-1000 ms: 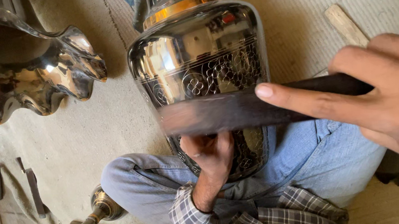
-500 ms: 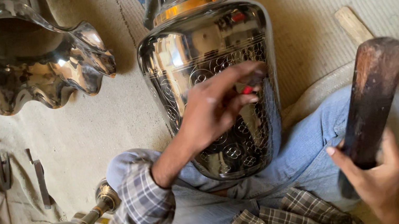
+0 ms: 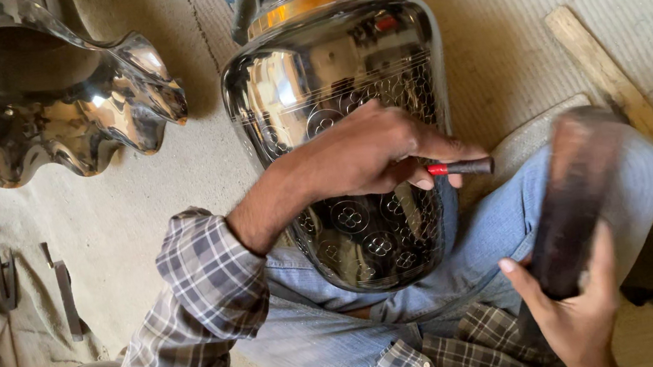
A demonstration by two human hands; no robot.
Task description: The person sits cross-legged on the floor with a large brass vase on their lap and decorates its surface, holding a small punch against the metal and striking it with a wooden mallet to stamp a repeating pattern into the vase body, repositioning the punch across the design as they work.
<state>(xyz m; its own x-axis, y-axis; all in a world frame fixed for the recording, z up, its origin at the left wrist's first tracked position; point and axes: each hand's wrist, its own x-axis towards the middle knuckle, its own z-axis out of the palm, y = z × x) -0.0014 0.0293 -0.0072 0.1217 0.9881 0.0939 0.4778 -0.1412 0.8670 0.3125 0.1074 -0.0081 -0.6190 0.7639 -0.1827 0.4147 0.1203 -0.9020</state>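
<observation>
Dusty concrete floor with woven mat, engraved metal vase on lap, left hand grip closed on red-tipped tool, right hand grip closed around blurred dark mallet, fluted bowl cut off top left.

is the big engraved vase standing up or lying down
Lying tipped: the vase rests across the person's lap, neck pointing away, left hand pressing on its side.

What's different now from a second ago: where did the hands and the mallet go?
The left hand came up from under the vase and now presses a red-handled tool against its patterned side. The right hand swung the dark wooden mallet from lying across the vase to upright at the right, blurred. The vase stayed on the lap; the wavy metal bowl stayed put.
</observation>
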